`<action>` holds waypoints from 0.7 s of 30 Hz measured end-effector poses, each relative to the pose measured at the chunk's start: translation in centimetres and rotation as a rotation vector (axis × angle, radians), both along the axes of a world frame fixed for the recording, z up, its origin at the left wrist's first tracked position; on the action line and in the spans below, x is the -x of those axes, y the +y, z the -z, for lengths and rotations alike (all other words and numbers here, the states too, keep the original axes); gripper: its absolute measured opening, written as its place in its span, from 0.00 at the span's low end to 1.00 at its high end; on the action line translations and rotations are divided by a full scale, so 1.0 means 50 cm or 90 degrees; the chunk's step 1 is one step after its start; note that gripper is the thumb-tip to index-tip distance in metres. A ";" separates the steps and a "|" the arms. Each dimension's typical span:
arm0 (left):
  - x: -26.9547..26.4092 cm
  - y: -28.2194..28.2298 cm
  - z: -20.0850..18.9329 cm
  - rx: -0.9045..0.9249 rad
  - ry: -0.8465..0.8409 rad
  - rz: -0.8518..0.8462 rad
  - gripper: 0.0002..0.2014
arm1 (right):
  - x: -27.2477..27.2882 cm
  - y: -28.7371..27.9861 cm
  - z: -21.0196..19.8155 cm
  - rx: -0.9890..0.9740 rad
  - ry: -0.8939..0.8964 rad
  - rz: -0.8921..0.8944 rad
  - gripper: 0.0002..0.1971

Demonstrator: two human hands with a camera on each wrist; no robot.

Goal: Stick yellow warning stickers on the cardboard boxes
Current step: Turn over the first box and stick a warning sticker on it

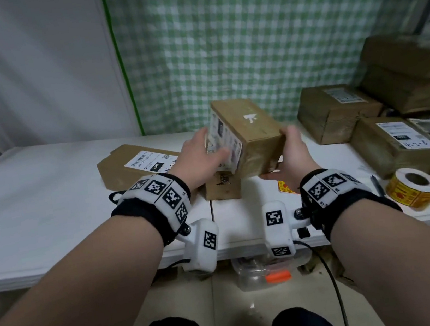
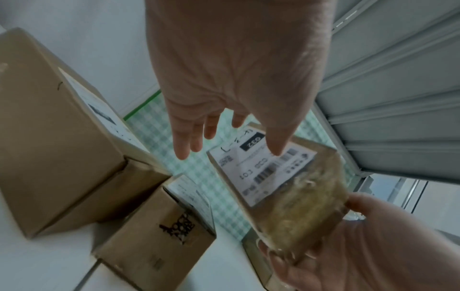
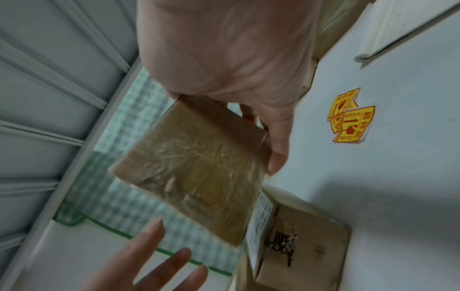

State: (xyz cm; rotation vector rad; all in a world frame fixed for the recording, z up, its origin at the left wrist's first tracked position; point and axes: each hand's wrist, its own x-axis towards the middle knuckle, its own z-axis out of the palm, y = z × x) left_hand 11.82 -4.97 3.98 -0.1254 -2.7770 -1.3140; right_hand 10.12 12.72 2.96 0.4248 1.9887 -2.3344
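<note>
Right hand (image 1: 291, 157) fingers clamped on taped brown cardboard box (image 1: 252, 136) above white worktop (image 1: 50, 211); left hand (image 1: 202, 156) fingers apart, seemingly touching its label.

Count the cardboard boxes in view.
6: held box, box beneath it, flat box left, three stacked right. More may hide at the right edge.

Taped box (image 1: 252, 136) tilted midair, stickers (image 3: 349, 118) on table
</note>
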 end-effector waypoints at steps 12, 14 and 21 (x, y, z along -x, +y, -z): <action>-0.026 -0.029 -0.032 -0.163 -0.003 0.009 0.32 | -0.044 0.025 -0.013 0.049 -0.042 -0.021 0.26; -0.030 -0.023 -0.036 -0.172 0.001 0.017 0.29 | -0.052 0.026 -0.020 0.019 -0.026 -0.004 0.27; -0.040 0.007 -0.051 -0.141 -0.003 0.020 0.27 | -0.081 0.042 -0.039 -0.061 0.017 -0.057 0.37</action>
